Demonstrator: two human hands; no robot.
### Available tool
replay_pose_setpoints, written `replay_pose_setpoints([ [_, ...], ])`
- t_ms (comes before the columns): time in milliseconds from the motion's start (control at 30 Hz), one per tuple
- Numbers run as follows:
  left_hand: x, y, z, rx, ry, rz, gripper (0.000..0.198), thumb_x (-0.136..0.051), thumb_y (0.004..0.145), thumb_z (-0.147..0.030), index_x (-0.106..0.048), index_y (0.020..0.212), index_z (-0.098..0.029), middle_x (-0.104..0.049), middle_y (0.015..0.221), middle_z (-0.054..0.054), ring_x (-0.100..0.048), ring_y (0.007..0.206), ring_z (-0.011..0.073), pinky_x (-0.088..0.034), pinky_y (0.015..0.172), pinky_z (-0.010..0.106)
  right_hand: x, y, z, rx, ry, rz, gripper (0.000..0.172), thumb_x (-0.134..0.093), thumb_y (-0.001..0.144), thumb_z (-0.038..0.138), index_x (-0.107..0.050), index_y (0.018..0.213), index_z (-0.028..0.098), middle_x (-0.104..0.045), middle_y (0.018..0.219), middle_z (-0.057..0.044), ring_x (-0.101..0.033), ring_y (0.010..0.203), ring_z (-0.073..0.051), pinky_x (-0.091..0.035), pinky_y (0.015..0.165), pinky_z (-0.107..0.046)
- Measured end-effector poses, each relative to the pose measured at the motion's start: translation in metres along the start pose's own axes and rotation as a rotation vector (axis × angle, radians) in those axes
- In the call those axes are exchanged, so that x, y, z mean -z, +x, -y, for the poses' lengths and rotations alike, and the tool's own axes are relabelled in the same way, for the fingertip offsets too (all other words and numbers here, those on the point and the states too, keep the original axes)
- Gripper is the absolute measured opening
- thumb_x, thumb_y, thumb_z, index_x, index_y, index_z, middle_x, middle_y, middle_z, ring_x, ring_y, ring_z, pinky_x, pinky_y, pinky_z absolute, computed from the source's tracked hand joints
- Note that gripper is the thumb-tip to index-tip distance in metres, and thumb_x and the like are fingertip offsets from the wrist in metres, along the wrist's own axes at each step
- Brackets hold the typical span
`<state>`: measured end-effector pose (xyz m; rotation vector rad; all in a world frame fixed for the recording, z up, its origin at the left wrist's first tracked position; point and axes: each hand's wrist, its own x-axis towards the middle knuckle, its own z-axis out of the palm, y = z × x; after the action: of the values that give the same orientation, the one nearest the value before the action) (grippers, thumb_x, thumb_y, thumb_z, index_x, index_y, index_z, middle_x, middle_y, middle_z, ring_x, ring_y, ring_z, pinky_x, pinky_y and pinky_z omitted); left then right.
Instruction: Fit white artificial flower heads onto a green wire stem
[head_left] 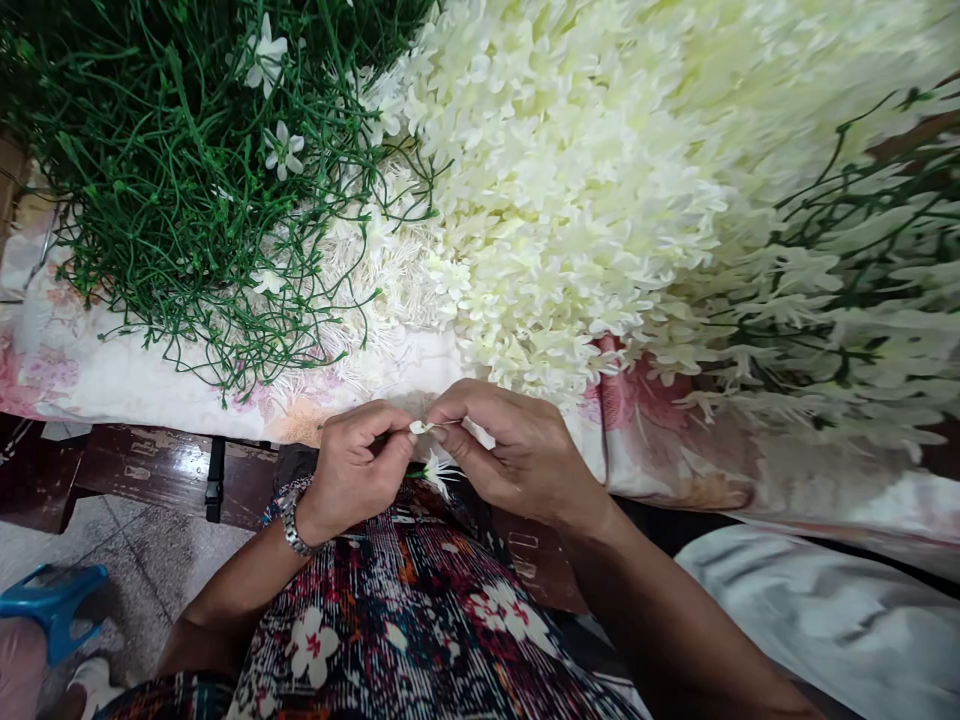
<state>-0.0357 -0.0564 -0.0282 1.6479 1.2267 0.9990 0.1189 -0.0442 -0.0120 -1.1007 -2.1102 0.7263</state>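
Note:
My left hand, with a metal watch on its wrist, pinches a small white flower piece between thumb and forefinger. Close beside it, my right hand is closed in a pinch on a thin strand that runs to this piece. A white petal also shows near the right fingers. Just below the fingertips hangs a white artificial flower with a bit of green stem; whether the left fingers grip that stem is hidden.
Green artificial stems are heaped at the left of the flower-patterned cloth. A large pile of white-yellow artificial blossoms covers the middle. White flowers on dark stems lie at right. A blue stool stands on the floor at lower left.

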Motion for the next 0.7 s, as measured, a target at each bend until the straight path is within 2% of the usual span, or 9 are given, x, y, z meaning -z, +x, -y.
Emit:
replay_pose_setpoints([
  [200,-0.001,0.000,0.000,-0.010,0.008,0.008,0.011,-0.047,0.070,-0.010,-0.051,0.062,-0.015,-0.046,0.054,-0.003,-0.040,0.050,0.0072,-0.035,0.049,0.021,-0.002,0.000,0.001,-0.060,0.008,-0.004,0.006,-0.045,0.078,0.015,-0.050,0.074,0.017,-0.054,0.063,0.000,-0.048,0.058,-0.008,-0.040,0.053,-0.021],
  [433,-0.002,0.000,0.002,-0.048,0.015,-0.005,0.012,-0.046,0.070,-0.009,-0.050,0.061,-0.015,-0.045,0.054,-0.003,-0.039,0.050,0.0074,-0.034,0.049,0.022,-0.004,0.000,-0.001,-0.037,0.044,0.007,0.007,-0.046,0.077,0.013,-0.050,0.074,0.017,-0.053,0.063,0.000,-0.048,0.059,-0.008,-0.039,0.053,-0.021],
  [567,0.001,0.000,0.003,-0.033,-0.056,0.020,0.011,-0.047,0.072,-0.009,-0.052,0.065,-0.015,-0.048,0.057,-0.002,-0.043,0.053,0.0076,-0.037,0.051,0.021,0.002,-0.001,0.000,-0.047,0.065,0.033,0.006,-0.048,0.076,0.015,-0.052,0.080,0.018,-0.056,0.069,0.000,-0.051,0.063,-0.008,-0.041,0.057,-0.021],
  [700,0.005,0.000,0.003,-0.019,-0.136,0.034,0.010,-0.049,0.072,-0.008,-0.055,0.068,-0.014,-0.053,0.061,0.000,-0.047,0.056,0.0081,-0.039,0.053,0.021,0.012,-0.004,0.003,-0.046,0.116,0.019,0.029,-0.057,0.072,0.021,-0.050,0.100,0.019,-0.058,0.086,-0.004,-0.053,0.077,-0.012,-0.044,0.067,-0.026],
])
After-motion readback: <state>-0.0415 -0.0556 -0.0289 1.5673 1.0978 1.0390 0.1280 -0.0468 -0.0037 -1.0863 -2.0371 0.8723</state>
